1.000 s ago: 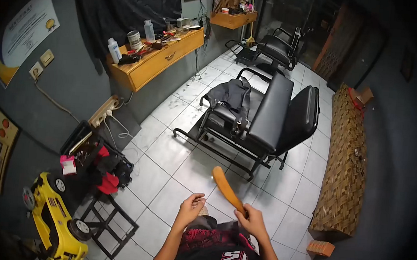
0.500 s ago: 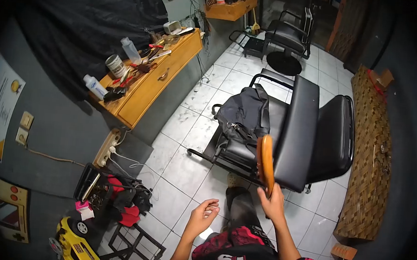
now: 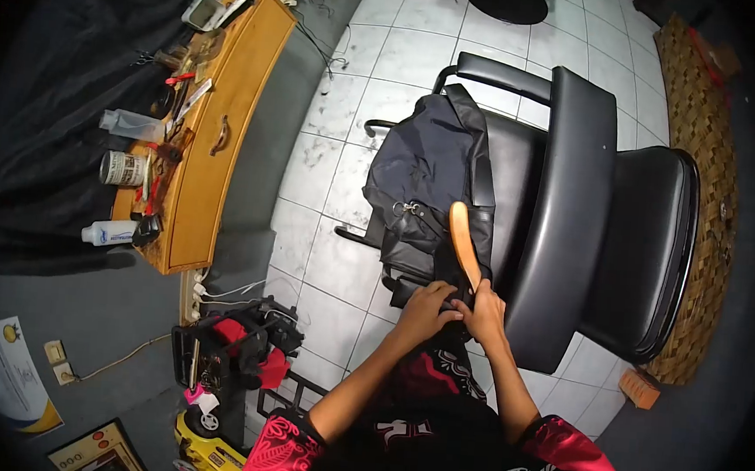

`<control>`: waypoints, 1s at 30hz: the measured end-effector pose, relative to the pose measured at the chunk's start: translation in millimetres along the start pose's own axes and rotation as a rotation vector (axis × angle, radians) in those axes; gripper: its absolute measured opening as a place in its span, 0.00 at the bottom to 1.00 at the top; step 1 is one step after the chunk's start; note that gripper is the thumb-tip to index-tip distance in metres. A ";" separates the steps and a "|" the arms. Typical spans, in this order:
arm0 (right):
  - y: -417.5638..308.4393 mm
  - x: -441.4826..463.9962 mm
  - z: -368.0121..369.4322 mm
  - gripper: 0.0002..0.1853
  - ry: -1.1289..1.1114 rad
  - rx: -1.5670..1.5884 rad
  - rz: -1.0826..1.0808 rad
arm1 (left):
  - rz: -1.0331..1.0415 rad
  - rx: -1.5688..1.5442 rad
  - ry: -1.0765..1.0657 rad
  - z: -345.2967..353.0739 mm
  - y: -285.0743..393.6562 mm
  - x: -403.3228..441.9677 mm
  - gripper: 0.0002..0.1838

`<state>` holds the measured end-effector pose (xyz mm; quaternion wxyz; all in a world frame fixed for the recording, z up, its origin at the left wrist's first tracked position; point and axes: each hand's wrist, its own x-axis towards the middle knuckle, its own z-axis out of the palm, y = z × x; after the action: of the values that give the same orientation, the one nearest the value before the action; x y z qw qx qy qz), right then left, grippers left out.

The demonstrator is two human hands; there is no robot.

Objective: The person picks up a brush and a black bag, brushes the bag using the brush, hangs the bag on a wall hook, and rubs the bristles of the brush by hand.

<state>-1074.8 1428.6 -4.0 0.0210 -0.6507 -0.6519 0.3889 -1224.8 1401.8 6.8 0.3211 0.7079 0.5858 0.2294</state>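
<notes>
A wooden brush (image 3: 463, 237) with a curved, light brown body points up and away from me. My right hand (image 3: 484, 313) is closed round its lower end. Just left of it, my left hand (image 3: 427, 313) rests at the near edge of a dark grey and black bag or cape (image 3: 426, 164); its fingers are bent, and what they hold is hidden. This dark item, with a metal clip, lies on the seat of a black barber chair (image 3: 562, 222). The two hands nearly touch.
On the left wall, a wooden drawer shelf (image 3: 227, 129) carries bottles, a can (image 3: 123, 169) and tools. Below stand a black cart (image 3: 239, 340) and a yellow toy car (image 3: 209, 451). A woven chest (image 3: 695, 135) lines the right wall, near an orange block (image 3: 639, 389).
The view has moved closer to the chair. My right hand has carried the brush over the dark item, and my left hand has come from apart to beside the right one.
</notes>
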 end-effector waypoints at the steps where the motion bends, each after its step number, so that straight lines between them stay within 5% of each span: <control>1: 2.8 -0.1 -1.4 0.22 0.025 0.117 -0.023 | -0.152 -0.191 -0.085 -1.9 1.5 0.5 0.19; 3: -10.1 1.5 -7.0 0.15 0.115 0.238 -0.009 | -0.297 -0.380 -0.121 -6.8 -0.6 -1.4 0.13; 6: -33.6 0.2 -20.2 0.18 0.015 0.438 0.163 | -0.394 -0.470 -0.100 -17.6 0.3 -6.7 0.10; 8: -25.6 -1.9 -7.1 0.16 0.106 0.388 0.074 | -0.535 -0.676 0.002 -10.1 0.4 -10.3 0.12; 9: -28.6 -2.7 -9.3 0.15 0.029 0.855 0.198 | -0.670 -0.879 0.105 -7.5 -0.3 -10.0 0.14; 10: -31.6 -4.5 -11.7 0.15 -0.053 1.321 0.320 | -0.664 -0.875 0.098 -5.4 -1.6 -10.2 0.14; 14: -44.4 -19.0 -20.5 0.16 -0.017 1.452 0.399 | -0.598 -0.457 0.057 -3.6 -4.4 -4.7 0.24; 16: -41.4 -32.1 -8.3 0.14 -0.001 1.391 0.330 | -0.486 -0.245 -0.011 0.9 -9.6 -1.7 0.27; 17: -38.3 -36.8 -1.5 0.11 0.055 1.025 0.277 | -0.758 -0.764 -0.024 -1.8 -7.3 5.7 0.30; 18: -34.5 -39.3 2.8 0.11 0.061 1.030 0.277 | -1.017 -1.290 -0.039 -3.6 -6.2 12.8 0.32; 19: -31.5 -42.2 6.1 0.11 0.177 0.712 0.129 | -1.017 -1.286 -0.046 0.7 -7.5 16.8 0.32; 20: -29.4 -44.2 6.8 0.14 0.285 0.387 -0.017 | -0.936 -1.032 -0.037 7.2 -7.5 22.5 0.36; 21: -28.0 -44.3 5.8 0.14 0.287 0.386 -0.017 | -0.849 -0.783 -0.024 11.4 -9.2 27.7 0.39; 26: -5.7 -8.6 9.9 0.27 0.421 0.380 0.089 | -0.944 -0.570 -0.329 -10.4 -25.5 68.0 0.44; 30: 2.8 23.3 17.1 0.23 0.163 0.176 0.292 | -0.793 -0.089 -0.468 0.2 -28.8 81.3 0.47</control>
<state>-1085.1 1440.1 -28.6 0.0737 -0.7633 -0.5102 0.3893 -1227.3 1484.3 -18.4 0.5379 0.4476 0.7125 -0.0522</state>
